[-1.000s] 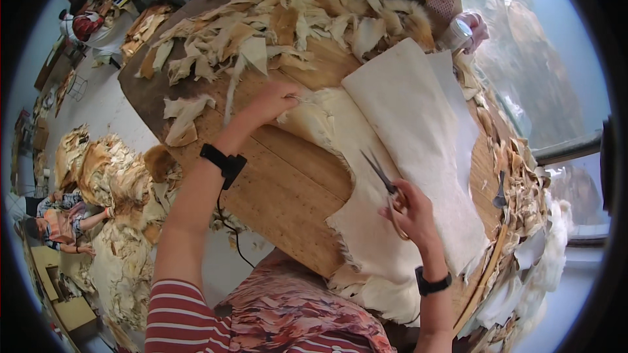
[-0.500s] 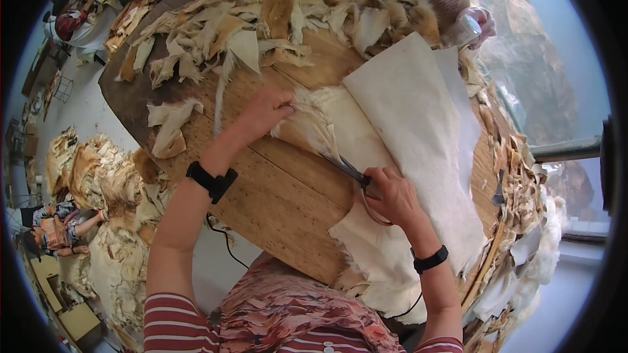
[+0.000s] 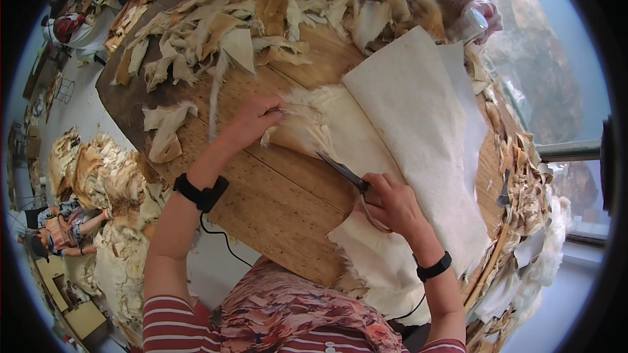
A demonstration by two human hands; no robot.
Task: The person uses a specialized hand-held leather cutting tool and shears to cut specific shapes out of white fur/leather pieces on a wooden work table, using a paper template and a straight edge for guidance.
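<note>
My left hand (image 3: 256, 119) is closed in a pinch on the frayed, furry left end of a cream fur pelt (image 3: 350, 114) spread over the wooden table. In my right hand (image 3: 392, 204) is a pair of scissors (image 3: 345, 171), with fingers through the handle loops and the blades pointing up and left at the pelt's lower edge. The lower blade tips lie by the fur. A stiff off-white sheet (image 3: 418, 98) overlaps the pelt on the right, and a paler piece (image 3: 376, 255) lies below my right hand.
A heap of pelt scraps (image 3: 275, 6) covers the table's far side. One loose scrap (image 3: 168, 129) lies at left. More scraps (image 3: 523, 196) line the right edge near a dark-handled tool (image 3: 503, 189). A jar (image 3: 472, 23) stands at back right. A person (image 3: 62, 232) sits beside hides (image 3: 108, 183).
My left hand has moved slightly left, drawing the pelt's furry end with it. The scissors and right hand have shifted a little; the blades look slightly more apart from the fur.
</note>
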